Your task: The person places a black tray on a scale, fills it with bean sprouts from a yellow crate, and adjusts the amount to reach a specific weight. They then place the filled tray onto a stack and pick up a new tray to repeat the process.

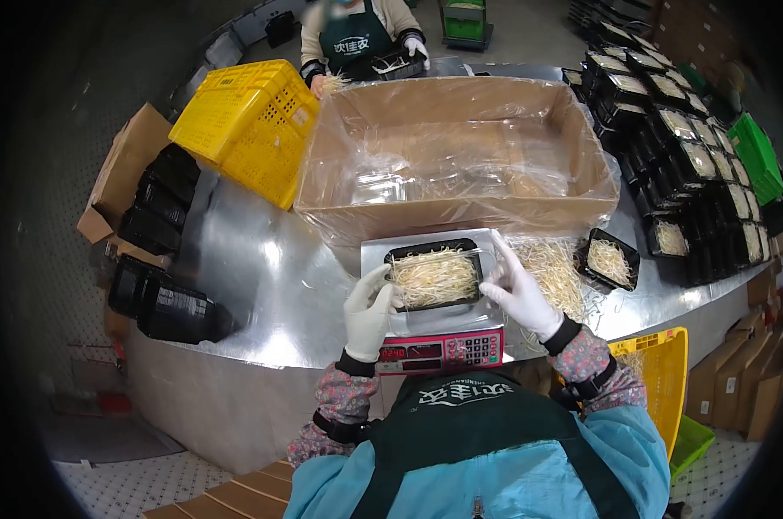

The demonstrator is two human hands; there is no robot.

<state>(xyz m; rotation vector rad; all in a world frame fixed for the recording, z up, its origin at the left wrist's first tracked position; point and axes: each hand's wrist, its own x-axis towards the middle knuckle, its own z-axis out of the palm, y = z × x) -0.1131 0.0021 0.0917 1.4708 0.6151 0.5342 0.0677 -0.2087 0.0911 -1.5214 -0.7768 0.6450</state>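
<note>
A black plastic tray of bean sprouts [434, 277] rests on the metal platform of a red digital scale [441, 350]. My left hand [369, 313], in a white glove, is at the tray's left edge, its fingers and thumb curled against the rim. On the other side, my white-gloved right hand [527, 298] has its thumb near the tray's right edge and its fingers stretched apart past the far corner. Loose bean sprouts [554, 275] lie on the table to the right of the scale, next to a second filled black tray [612, 261].
A large cardboard box lined with clear plastic [460, 212] stands behind the scale. At left are a yellow crate [244, 130] and black trays [179, 307]. Stacked filled trays [694, 164] rise at right. Across the table, a person [357, 39] holds a black tray.
</note>
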